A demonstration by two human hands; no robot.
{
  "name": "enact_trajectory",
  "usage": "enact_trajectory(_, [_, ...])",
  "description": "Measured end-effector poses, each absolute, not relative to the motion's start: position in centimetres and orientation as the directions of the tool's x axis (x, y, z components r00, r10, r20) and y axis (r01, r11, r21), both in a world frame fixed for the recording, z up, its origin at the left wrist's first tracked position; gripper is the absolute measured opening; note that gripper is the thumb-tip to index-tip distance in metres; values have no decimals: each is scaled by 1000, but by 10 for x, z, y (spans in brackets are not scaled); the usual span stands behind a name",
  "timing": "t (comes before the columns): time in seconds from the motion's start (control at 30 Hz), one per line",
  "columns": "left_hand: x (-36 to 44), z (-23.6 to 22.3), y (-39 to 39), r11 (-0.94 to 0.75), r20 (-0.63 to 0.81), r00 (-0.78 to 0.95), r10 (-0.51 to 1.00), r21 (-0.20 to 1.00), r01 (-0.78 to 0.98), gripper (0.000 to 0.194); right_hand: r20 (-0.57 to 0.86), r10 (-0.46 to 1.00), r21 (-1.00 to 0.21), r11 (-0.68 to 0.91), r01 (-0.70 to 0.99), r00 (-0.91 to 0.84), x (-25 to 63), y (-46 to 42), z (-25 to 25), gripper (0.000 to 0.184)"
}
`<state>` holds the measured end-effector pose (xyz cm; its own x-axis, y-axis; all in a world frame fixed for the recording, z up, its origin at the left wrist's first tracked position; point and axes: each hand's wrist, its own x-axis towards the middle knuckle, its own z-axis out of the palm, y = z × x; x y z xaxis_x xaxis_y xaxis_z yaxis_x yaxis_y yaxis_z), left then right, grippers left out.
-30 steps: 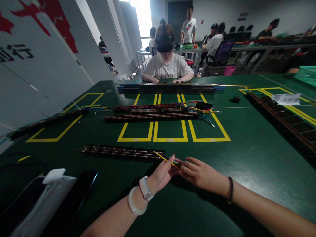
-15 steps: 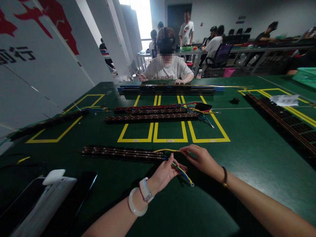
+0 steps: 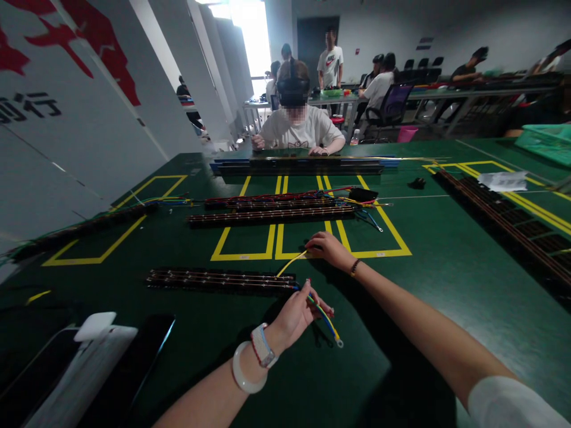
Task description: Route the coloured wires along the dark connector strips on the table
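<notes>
A long dark strip [image 3: 218, 279] with thin copper-coloured lines lies on the green table in front of me. From its right end come several coloured wires. My left hand [image 3: 297, 315] is closed on a bundle of blue and yellow-green wires [image 3: 328, 321], whose ring terminal [image 3: 339, 343] hangs toward me over the table. Farther off, my right hand [image 3: 329, 249] pinches the free end of a yellow wire [image 3: 291, 263], which slants up and away from the strip. That wire's tip is hidden by my fingers.
Two similar strips with wires [image 3: 272, 217] lie beyond, across yellow tape rectangles [image 3: 241, 257]. Another strip runs along the right [image 3: 504, 226]. A dark phone-like slab [image 3: 143, 351] rests at lower left. Across the table sits a person [image 3: 294, 125] wearing a headset.
My right hand has moved away from me and to the left, bending the yellow wire away from the other wires. The left hand stays nearly in place with its bundle.
</notes>
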<state>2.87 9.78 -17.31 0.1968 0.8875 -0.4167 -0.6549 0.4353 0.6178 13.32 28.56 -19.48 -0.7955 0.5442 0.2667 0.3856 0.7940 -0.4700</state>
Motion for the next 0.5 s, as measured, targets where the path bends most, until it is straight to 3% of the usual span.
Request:
enact_trajectory(0.2, [28, -169, 98, 440, -427, 192, 883, 615, -654, 43, 275, 547, -476, 792, 382, -791, 155, 266, -194, 23])
enact_trajectory(0.33, [29, -167, 97, 439, -430, 190, 883, 610, -660, 43, 284, 595, -548, 744, 382, -752, 186, 241, -183, 31])
enact_trajectory(0.43, [28, -166, 97, 443, -427, 196, 883, 616, -652, 42, 321, 659, -559, 712, 426, -681, 205, 214, -169, 29])
enact_trajectory(0.5, [28, -167, 97, 444, -422, 204, 883, 611, -656, 42, 270, 698, -585, 666, 464, -663, 213, 194, -158, 25])
